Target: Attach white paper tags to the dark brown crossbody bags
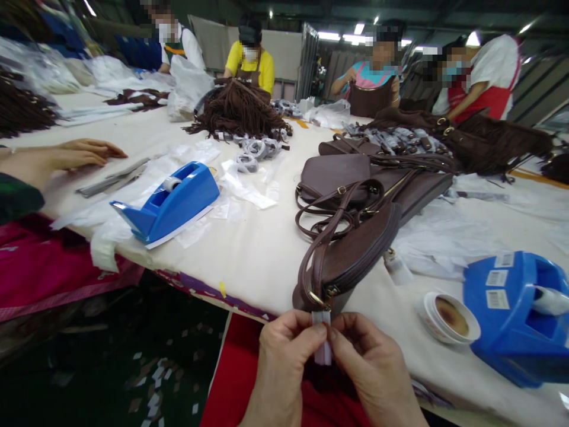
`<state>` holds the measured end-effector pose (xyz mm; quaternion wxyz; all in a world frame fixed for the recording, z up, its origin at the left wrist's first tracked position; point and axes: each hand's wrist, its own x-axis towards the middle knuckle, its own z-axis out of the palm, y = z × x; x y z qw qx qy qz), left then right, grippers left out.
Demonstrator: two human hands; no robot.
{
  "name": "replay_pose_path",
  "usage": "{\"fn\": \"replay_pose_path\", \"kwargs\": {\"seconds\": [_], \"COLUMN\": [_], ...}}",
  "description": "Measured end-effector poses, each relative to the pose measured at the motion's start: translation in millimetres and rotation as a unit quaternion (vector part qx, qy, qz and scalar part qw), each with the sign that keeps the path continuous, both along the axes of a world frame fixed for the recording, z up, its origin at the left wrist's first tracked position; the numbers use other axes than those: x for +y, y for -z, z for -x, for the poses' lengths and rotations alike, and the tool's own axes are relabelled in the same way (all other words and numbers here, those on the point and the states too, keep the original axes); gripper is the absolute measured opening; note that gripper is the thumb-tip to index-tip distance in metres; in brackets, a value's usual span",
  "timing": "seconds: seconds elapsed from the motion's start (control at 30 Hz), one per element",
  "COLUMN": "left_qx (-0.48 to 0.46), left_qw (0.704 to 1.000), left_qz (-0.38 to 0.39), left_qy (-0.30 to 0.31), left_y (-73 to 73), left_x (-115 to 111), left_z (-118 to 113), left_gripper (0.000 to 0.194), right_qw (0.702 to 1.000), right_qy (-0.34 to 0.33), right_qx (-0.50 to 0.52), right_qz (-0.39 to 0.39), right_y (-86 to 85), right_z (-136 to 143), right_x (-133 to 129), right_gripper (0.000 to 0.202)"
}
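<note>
Between the fingertips of my left hand [284, 359] and my right hand [376, 365] is a small folded white strip [322, 354], pinched from both sides. It sits just below a gold-coloured metal ring [319, 301] at the end of a dark brown leather bag [362, 249]. Whether the strip is paper or thin foam, I cannot tell. The bag lies on the table edge nearest me, its straps looped over its top. Behind it rests another brown bag [335, 172] with a long thin strap.
A blue tape dispenser [178, 198] stands left, a larger blue dispenser [498, 314] right beside a small white cup [444, 320]. Brown fringed pieces [242, 110] lie heaped on the white table [249, 249]. Another person's hand [75, 155] rests at left; several people work across the table.
</note>
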<state>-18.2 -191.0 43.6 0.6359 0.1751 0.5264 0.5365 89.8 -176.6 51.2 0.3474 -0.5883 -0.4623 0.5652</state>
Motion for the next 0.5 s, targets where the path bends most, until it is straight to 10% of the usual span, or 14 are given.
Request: {"fn": "replay_pose_path", "kwargs": {"seconds": [0.17, 0.37, 0.5], "left_qx": [0.089, 0.111, 0.102], "left_qw": [0.996, 0.993, 0.993], "left_qz": [-0.007, -0.008, -0.025], "left_qy": [0.023, 0.043, 0.047], "left_y": [1.7, 6.8, 8.0], "left_x": [-0.7, -1.0, 0.3], "left_z": [2.0, 6.3, 8.5], "left_gripper": [0.014, 0.017, 0.017], "right_qw": [0.966, 0.827, 0.839], "right_qy": [-0.003, -0.055, -0.096], "right_qx": [-0.19, -0.331, -0.31], "right_qz": [-0.174, -0.45, -0.438], "right_y": [10.2, 17.2, 13.3], "right_z": [4.6, 2.3, -4.0], "right_x": [-6.1, -9.5, -7.4], "right_gripper": [0.02, 0.005, 0.007]}}
